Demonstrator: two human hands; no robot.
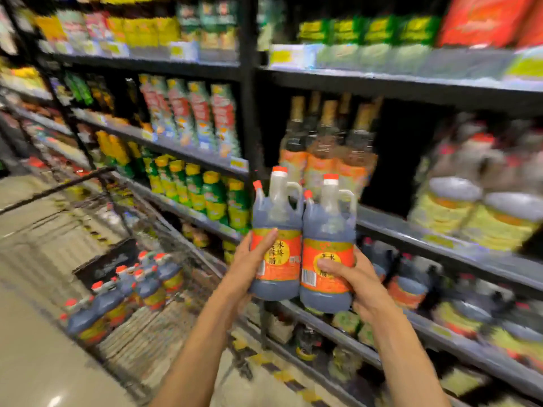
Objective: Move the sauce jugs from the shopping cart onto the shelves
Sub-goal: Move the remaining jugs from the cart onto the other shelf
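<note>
Before the shelf point(393, 229), left hand point(249, 264) clasps the left jug point(277, 227) and right hand point(363, 279) the right jug point(329, 233) by slick bellies; full, they look heavy, so handles point(296, 190) seem safer.

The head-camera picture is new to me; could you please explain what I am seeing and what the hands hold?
There is no machine: a person wears a camera on the head, looking forward and down, so their own arms reach into view. The left hand grips the left jug and the right hand grips the right jug, both upright, dark sauce with red caps, side by side before the shelves. At lower left stands the shopping cart with more jugs in it.
</note>
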